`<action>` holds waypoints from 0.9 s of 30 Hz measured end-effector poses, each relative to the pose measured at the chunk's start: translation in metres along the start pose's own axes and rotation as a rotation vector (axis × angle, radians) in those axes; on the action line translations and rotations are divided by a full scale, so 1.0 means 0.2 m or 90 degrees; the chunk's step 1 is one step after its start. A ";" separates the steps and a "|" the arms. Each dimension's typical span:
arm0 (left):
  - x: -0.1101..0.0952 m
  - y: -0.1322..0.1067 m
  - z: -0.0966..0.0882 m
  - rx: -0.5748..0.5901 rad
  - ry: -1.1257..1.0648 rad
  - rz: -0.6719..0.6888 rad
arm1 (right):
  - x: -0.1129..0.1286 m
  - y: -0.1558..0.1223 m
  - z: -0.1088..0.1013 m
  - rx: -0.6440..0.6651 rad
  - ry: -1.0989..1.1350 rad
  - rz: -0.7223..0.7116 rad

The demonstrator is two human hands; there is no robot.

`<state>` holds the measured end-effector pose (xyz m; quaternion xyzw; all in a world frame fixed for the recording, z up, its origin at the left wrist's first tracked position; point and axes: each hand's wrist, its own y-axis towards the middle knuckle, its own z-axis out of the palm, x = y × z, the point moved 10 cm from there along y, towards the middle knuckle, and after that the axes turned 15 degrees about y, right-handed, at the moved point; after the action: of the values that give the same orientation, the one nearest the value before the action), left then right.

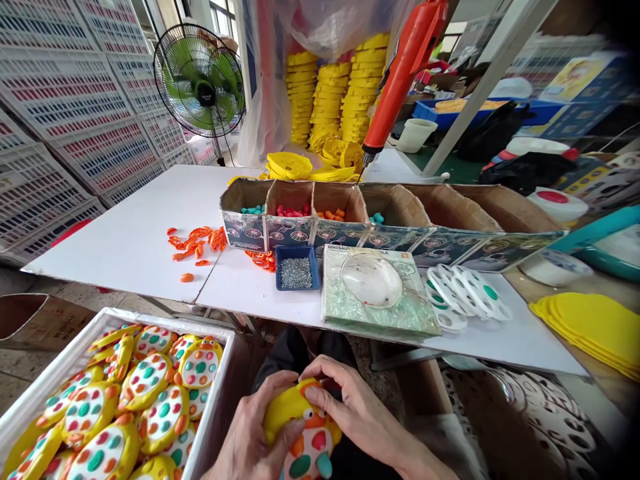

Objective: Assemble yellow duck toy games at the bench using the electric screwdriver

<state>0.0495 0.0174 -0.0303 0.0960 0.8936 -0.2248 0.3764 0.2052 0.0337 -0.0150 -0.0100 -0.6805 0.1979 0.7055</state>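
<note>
I monitor the left hand and right hand gripping the yellow toy at six o'clock, apparently to steady it; the white crate stands at eight, presumably for easy reach.

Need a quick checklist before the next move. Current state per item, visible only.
1. Yellow toy held securely: ok, left hand and right hand both grip it.
2. Toy's seam fully closed: cannot tell, fingers cover much of it.
3. Screwdriver clear of hands: ok, it is up above the divided box.
4. Small metal parts to hand: ok, in the blue tray.
5. Orange pieces contained: not ok, many lie loose on the white table.
</note>
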 end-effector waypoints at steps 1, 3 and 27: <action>-0.01 0.00 0.00 0.001 -0.003 0.011 | 0.00 0.00 0.00 -0.003 -0.004 -0.004; -0.02 0.01 0.01 0.017 -0.011 0.030 | -0.01 0.00 0.01 -0.015 -0.007 -0.006; -0.02 -0.03 0.12 0.184 -0.355 0.006 | -0.02 -0.08 0.01 0.083 0.007 0.014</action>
<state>0.0657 0.0015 -0.0401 0.0876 0.7143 -0.3652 0.5905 0.2068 0.0173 -0.0138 0.0276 -0.6623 0.2494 0.7060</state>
